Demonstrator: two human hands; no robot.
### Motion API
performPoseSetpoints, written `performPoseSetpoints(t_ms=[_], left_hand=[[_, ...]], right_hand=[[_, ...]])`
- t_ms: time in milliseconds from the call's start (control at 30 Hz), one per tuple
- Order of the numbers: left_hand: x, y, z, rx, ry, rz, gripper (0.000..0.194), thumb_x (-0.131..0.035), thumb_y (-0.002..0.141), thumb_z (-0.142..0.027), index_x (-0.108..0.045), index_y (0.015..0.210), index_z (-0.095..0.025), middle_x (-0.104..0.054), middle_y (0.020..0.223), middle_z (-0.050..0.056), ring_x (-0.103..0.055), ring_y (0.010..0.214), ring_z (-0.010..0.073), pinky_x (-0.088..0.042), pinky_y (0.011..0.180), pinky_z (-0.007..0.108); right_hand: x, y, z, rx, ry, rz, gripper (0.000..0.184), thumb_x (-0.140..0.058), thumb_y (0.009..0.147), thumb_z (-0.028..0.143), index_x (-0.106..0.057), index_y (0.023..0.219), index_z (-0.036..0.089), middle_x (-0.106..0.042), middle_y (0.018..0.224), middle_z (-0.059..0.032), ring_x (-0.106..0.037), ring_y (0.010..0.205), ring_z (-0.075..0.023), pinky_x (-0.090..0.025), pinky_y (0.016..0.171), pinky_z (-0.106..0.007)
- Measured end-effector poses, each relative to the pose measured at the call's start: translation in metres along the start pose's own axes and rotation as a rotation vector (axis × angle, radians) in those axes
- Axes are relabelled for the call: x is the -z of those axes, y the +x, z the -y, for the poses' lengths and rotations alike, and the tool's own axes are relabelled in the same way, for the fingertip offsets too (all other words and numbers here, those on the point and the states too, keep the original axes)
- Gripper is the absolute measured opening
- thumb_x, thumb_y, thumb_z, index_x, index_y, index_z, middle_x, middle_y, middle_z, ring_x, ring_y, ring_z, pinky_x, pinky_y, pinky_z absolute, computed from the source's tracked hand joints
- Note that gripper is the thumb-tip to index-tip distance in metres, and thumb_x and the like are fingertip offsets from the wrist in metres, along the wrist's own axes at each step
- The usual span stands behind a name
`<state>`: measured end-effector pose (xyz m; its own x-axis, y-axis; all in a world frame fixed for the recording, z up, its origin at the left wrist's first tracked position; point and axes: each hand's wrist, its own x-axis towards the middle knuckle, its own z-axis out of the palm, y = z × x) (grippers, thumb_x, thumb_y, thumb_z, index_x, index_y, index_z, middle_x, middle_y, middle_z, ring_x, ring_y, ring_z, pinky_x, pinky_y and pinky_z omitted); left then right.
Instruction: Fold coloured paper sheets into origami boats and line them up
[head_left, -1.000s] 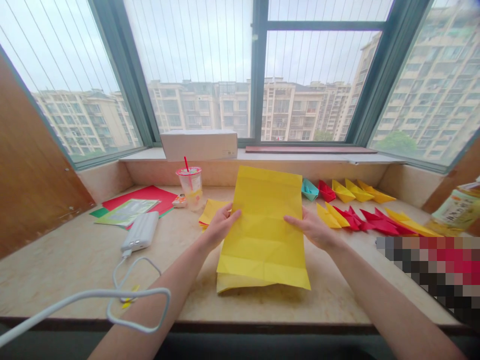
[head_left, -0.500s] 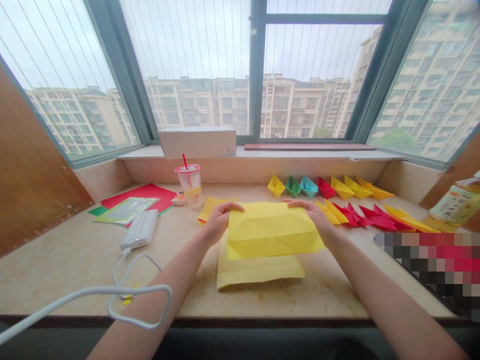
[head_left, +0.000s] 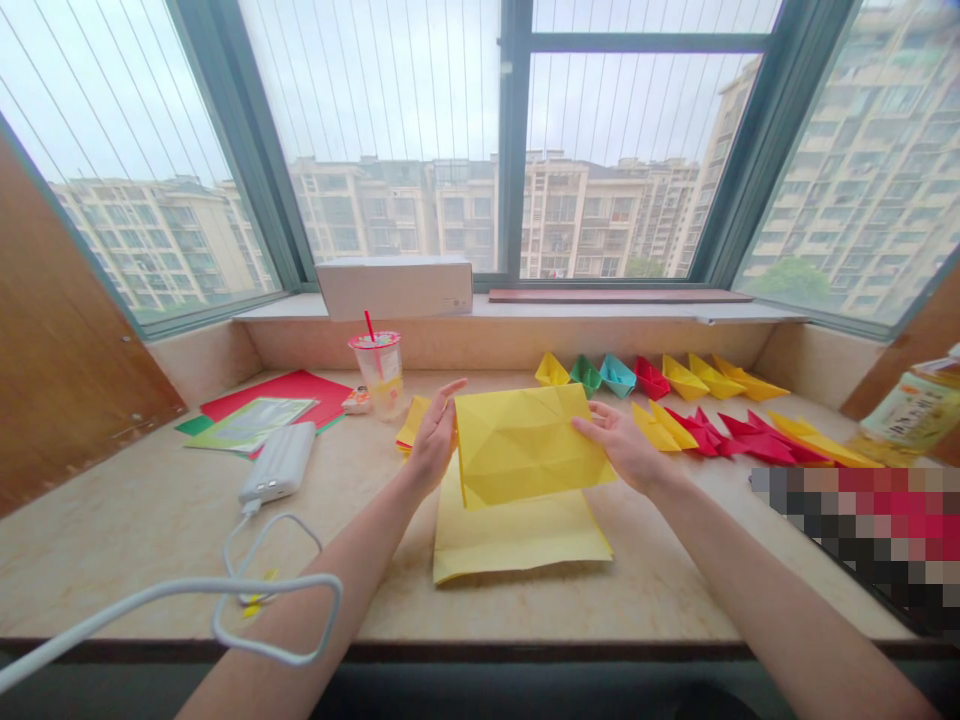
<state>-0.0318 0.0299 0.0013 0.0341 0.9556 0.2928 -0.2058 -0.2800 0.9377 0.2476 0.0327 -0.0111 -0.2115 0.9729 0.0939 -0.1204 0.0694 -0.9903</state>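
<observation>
A creased yellow sheet of paper (head_left: 532, 445) is held up off the table, its folds showing as faint lines. My right hand (head_left: 626, 440) pinches its right side, thumb in front and fingers behind. At the left edge, my left hand (head_left: 436, 435) rests against the paper with its fingers stretched out and pointing up. Below the held sheet, another yellow sheet (head_left: 521, 545) lies on the table, partly covered from view. Beside my left hand is a small stack of yellow and red paper (head_left: 411, 425), partly hidden.
Folded paper boats (head_left: 617, 374) and other folded pieces (head_left: 701, 430) line the back right. A bottle (head_left: 915, 405) stands at far right. Left are a lidded cup (head_left: 379, 375), coloured paper (head_left: 277, 395) and a white power bank (head_left: 279, 462) with a cable (head_left: 187, 582) near my left forearm.
The yellow sheet has tilted more upright and shifted slightly left. My right hand has moved from its top edge to its right side; my left hand's fingers have straightened.
</observation>
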Motion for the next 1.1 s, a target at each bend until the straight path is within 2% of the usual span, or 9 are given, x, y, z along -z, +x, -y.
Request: performPoseSetpoints(t_ms=[67, 133, 233, 300, 433, 600, 867, 1000, 1100], left_hand=[[-0.003, -0.002, -0.003, 0.039, -0.119, 0.044, 0.059, -0.05, 0.088, -0.058, -0.045, 0.139, -0.028, -0.073, 0.101, 0.005, -0.069, 0.093, 0.023, -0.052, 0.083, 0.036], [-0.005, -0.005, -0.004, 0.093, -0.171, 0.128, 0.065, -0.05, 0.087, -0.063, -0.046, 0.139, -0.024, -0.073, 0.107, 0.008, -0.067, 0.102, 0.0264, -0.051, 0.088, 0.038], [-0.006, -0.009, -0.003, 0.128, -0.148, 0.222, 0.061, -0.065, 0.083, -0.052, -0.056, 0.132, -0.017, -0.072, 0.113, 0.012, -0.064, 0.112, 0.0311, -0.05, 0.093, 0.039], [-0.006, -0.011, -0.002, 0.121, -0.12, 0.23, 0.056, -0.071, 0.08, -0.042, -0.058, 0.129, -0.017, -0.071, 0.116, 0.013, -0.063, 0.114, 0.0322, -0.05, 0.095, 0.039], [-0.008, -0.011, 0.0, 0.101, -0.118, 0.236, 0.053, -0.071, 0.082, -0.036, -0.057, 0.13, -0.02, -0.068, 0.124, 0.012, -0.066, 0.11, 0.0306, -0.053, 0.093, 0.041], [-0.006, -0.008, 0.004, 0.132, -0.119, 0.248, 0.05, -0.071, 0.083, -0.035, -0.057, 0.128, -0.02, -0.068, 0.123, 0.012, -0.069, 0.103, 0.0292, -0.054, 0.092, 0.043], [-0.007, -0.01, 0.008, 0.117, -0.064, 0.321, 0.063, -0.069, 0.085, -0.034, -0.045, 0.142, -0.023, -0.063, 0.132, 0.012, -0.064, 0.114, 0.0298, -0.049, 0.101, 0.044], [-0.004, -0.011, 0.008, 0.081, 0.071, 0.399, 0.06, -0.062, 0.089, -0.036, -0.045, 0.145, -0.023, -0.062, 0.133, 0.011, -0.058, 0.122, 0.0292, -0.042, 0.108, 0.043], [0.0, -0.009, 0.007, 0.004, 0.248, 0.466, 0.05, -0.057, 0.09, -0.03, -0.054, 0.139, -0.022, -0.061, 0.136, 0.009, -0.05, 0.131, 0.0279, -0.034, 0.114, 0.042]], right_hand=[[0.001, 0.003, -0.002, 0.052, 0.03, -0.074, 0.049, -0.076, 0.074, 0.046, -0.056, 0.113, 0.023, -0.076, 0.105, -0.0086, -0.074, 0.09, -0.0277, -0.061, 0.078, -0.039], [0.0, 0.004, -0.002, 0.104, 0.051, -0.138, 0.052, -0.078, 0.072, 0.047, -0.053, 0.112, 0.024, -0.076, 0.104, -0.0077, -0.074, 0.091, -0.028, -0.061, 0.077, -0.039], [-0.005, 0.003, 0.0, 0.148, 0.063, -0.192, 0.054, -0.079, 0.07, 0.048, -0.051, 0.11, 0.025, -0.076, 0.102, -0.0067, -0.074, 0.089, -0.0276, -0.061, 0.076, -0.039], [-0.008, 0.001, 0.002, 0.157, 0.054, -0.2, 0.054, -0.079, 0.069, 0.048, -0.05, 0.108, 0.024, -0.076, 0.101, -0.0065, -0.074, 0.087, -0.0273, -0.061, 0.075, -0.038], [-0.013, -0.004, 0.006, 0.196, 0.051, -0.145, 0.051, -0.079, 0.07, 0.046, -0.055, 0.109, 0.023, -0.075, 0.106, -0.0073, -0.074, 0.089, -0.0271, -0.061, 0.075, -0.038], [-0.015, -0.009, 0.009, 0.191, 0.103, -0.029, 0.049, -0.078, 0.075, 0.044, -0.06, 0.116, 0.024, -0.072, 0.118, -0.0078, -0.072, 0.096, -0.0278, -0.06, 0.079, -0.039], [-0.015, -0.004, -0.001, 0.217, 0.095, -0.097, 0.044, -0.082, 0.07, 0.042, -0.066, 0.106, 0.023, -0.075, 0.108, -0.0067, -0.073, 0.087, -0.0275, -0.061, 0.075, -0.04], [-0.013, -0.002, -0.01, 0.211, -0.001, -0.099, 0.039, -0.075, 0.076, 0.046, -0.069, 0.107, 0.022, -0.075, 0.105, -0.007, -0.073, 0.089, -0.0284, -0.061, 0.075, -0.041], [-0.009, 0.0, -0.014, 0.309, -0.146, -0.038, 0.034, -0.067, 0.084, 0.046, -0.072, 0.11, 0.024, -0.07, 0.118, -0.0075, -0.068, 0.105, -0.0283, -0.057, 0.086, -0.041]])
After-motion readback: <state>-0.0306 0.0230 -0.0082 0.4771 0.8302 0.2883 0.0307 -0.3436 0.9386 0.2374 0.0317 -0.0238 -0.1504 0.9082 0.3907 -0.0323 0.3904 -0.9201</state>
